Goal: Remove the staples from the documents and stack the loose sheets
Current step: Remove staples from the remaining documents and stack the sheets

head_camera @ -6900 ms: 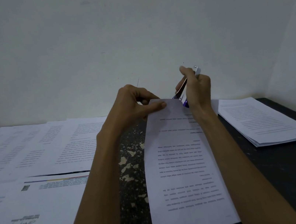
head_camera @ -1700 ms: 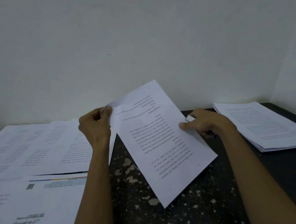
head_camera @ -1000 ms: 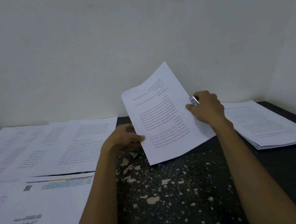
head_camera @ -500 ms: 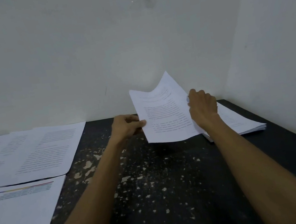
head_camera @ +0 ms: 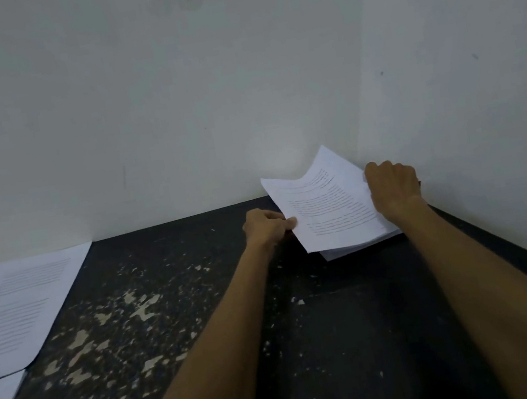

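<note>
A sheet (head_camera: 328, 206) is held low over the stack (head_camera: 359, 248), its far edge bowed upward. The left hand (head_camera: 266, 226) pinches the sheet's left edge in its fingers. The right hand (head_camera: 392, 184) has fingers curled on the right edge. More documents (head_camera: 13, 308) lie on the desk (head_camera: 313, 346), well left of the stack.

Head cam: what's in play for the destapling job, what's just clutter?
In play: sheet, gripped by left hand and right hand; stack below it; papers at left, likely waiting.
Clutter: pale flecks on table.
</note>
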